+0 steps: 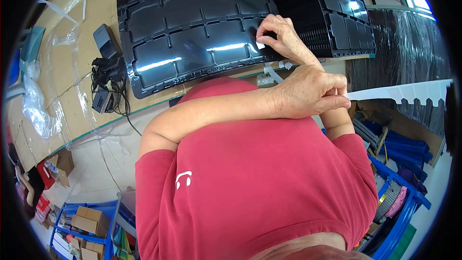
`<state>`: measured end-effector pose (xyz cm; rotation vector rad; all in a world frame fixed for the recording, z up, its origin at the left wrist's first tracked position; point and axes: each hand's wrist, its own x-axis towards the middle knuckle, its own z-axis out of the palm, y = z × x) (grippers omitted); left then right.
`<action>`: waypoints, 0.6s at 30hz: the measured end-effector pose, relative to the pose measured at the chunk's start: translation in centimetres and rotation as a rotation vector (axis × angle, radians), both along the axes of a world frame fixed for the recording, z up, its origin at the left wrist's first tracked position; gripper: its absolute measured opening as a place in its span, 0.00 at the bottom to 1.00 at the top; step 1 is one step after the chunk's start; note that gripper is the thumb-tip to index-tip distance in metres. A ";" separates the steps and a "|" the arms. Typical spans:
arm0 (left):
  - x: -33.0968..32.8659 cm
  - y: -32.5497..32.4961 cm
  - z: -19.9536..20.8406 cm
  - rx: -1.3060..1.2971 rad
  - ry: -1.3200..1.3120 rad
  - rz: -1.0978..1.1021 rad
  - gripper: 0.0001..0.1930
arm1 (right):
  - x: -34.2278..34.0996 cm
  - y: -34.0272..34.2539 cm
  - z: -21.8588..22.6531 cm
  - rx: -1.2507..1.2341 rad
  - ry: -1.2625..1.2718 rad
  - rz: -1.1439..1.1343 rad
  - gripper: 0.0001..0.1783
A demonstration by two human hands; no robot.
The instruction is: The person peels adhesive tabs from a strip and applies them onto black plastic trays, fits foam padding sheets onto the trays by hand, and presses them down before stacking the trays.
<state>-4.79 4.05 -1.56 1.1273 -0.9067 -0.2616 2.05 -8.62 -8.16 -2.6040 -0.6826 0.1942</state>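
A black plastic tray [185,31] with rows of shallow rectangular compartments lies on the table in front of me. My right hand [283,36] is over its near right corner compartment. Thumb and index finger there pinch a small white piece [260,45], perhaps a sticker, at the tray's surface. My left arm crosses in front of my body, over the right forearm. At its end my left hand [310,94] is closed on one end of a white strip [404,91], which has a toothed lower edge and stretches out to the right.
A tall stack of black trays [320,12] stands right of the tray. To the left lie a dark phone-like device [107,41], tangled black cables [113,74] and crumpled clear plastic [36,110]. White scraps [284,65] sit by the table edge. Blue racks [86,207] hold cardboard boxes.
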 end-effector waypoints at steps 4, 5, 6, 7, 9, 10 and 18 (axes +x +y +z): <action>-0.7 -0.3 0.0 -0.066 -0.041 -0.006 0.13 | -0.6 0.4 0.0 -0.015 -0.181 0.088 0.04; -0.9 -0.3 -0.1 -0.066 -0.049 -0.011 0.13 | -1.0 0.3 0.5 -0.017 -0.188 0.083 0.04; -0.9 0.0 0.0 -0.036 -0.069 -0.017 0.13 | -1.4 0.4 1.6 0.059 -0.293 0.074 0.04; -0.9 0.3 0.0 -0.005 -0.089 -0.026 0.13 | -1.8 0.4 2.8 0.135 -0.398 0.062 0.04; -0.8 0.6 -0.1 -0.013 -0.098 0.028 0.12 | -2.7 -0.4 5.6 0.120 -0.530 -0.077 0.05; -0.9 0.5 -0.1 -0.034 -0.105 0.078 0.12 | -3.4 -0.8 6.5 0.123 -0.507 -0.123 0.05; 0.7 -0.1 -0.2 0.083 0.016 0.241 0.06 | -14.4 -6.6 7.3 -0.169 -0.192 -0.541 0.11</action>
